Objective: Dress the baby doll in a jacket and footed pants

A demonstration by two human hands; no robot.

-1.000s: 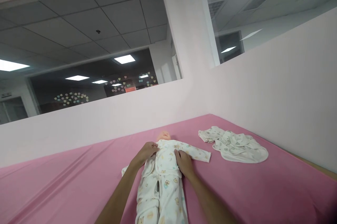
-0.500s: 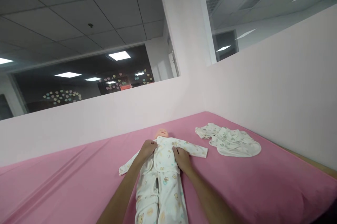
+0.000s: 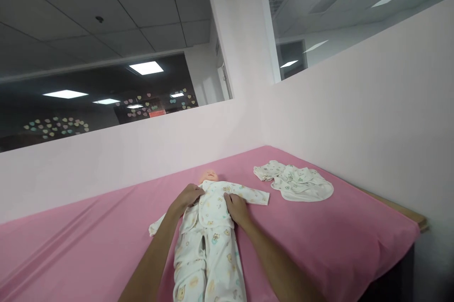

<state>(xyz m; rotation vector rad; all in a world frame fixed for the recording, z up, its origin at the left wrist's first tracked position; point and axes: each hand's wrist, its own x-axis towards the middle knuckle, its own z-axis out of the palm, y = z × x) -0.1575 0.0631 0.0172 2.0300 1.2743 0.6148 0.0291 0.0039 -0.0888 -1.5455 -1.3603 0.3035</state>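
Note:
A baby doll [image 3: 211, 176] lies on its back on the pink-covered table, its head toward the wall. It wears a white baby jacket [image 3: 213, 207] with small bear prints and matching trousers [image 3: 223, 259]. My left hand [image 3: 188, 197] is closed on the jacket's edge near the doll's chest, fingertips pinched together. At the jacket's other side, my right hand [image 3: 237, 208] rests with its thumb on the front and its fingers curled along the side. Both sleeves stretch outward; my left forearm partly covers one. The trouser legs run out of view at the bottom.
Crumpled white printed baby clothes [image 3: 301, 183] lie to the right on the pink sheet [image 3: 106, 245]. White low walls [image 3: 336, 113] with windows above meet at the far corner. A wooden edge [image 3: 397, 208] shows at the table's right side.
The camera has turned slightly, so the scene sits further left and the table's right corner shows. Both hands stay at nearly the same places on the jacket.

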